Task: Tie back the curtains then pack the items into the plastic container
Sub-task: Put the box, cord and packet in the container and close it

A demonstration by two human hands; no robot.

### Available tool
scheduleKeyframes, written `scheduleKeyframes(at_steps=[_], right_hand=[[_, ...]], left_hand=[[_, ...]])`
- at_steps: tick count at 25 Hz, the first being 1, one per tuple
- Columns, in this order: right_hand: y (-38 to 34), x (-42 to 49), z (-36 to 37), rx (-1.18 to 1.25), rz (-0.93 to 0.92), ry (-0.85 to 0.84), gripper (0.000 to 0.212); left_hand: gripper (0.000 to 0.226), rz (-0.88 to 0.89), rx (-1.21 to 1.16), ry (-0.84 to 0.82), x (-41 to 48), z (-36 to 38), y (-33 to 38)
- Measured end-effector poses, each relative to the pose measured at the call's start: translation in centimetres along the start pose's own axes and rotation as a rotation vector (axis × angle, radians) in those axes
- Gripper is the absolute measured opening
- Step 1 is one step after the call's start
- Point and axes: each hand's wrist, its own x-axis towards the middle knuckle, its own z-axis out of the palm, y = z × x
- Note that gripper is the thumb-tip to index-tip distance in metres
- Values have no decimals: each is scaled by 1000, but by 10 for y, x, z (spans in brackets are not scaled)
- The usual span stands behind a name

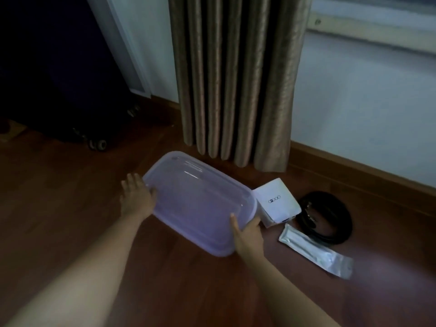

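A translucent plastic container (195, 201) with its lid on lies on the wooden floor below a gathered brown curtain (236, 79). My left hand (136, 197) grips its left edge. My right hand (247, 234) grips its near right corner, thumb on the lid. To the right of the container lie a white box (276, 201), a coiled black cable (330, 218) and a silvery flat packet (316, 251).
A dark wheeled suitcase (70, 90) stands at the back left. A white wall with a wooden skirting board (365, 175) runs behind the items, and a window sill (377, 36) is at the upper right. Bare wooden floor lies in front of me.
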Motion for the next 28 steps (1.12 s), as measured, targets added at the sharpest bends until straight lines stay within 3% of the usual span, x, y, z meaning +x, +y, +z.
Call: scheduleKeyframes(at_steps=[3,5,9,13,17,19,24,28], right_hand=[[4,1,2,40,-95,19,67],[10,-10,-11,-5,-133,-5,65],[53,-45,-56,-80,-127,-110,60],[128,-75,-126,-79,-61,-3,58],[211,-104,-190,-52,1,108,50],[236,-107,-212,-41,27,117,46],[268,-102,-236,-45,7,102,47],[264,-98,-235,20,44,88,52]], left_hand=[[66,-83,-301,-9,16,1,-9],[59,-76,-327,-15,8,-14,-20],[52,118,-426,-376,-25,-39,-30],[92,339,-434,-571,-67,-2,15],[77,575,-376,-740,-107,72,66],[75,677,-288,-743,-123,92,83],[99,753,51,-759,-152,99,121],[90,759,92,-446,-155,97,140]])
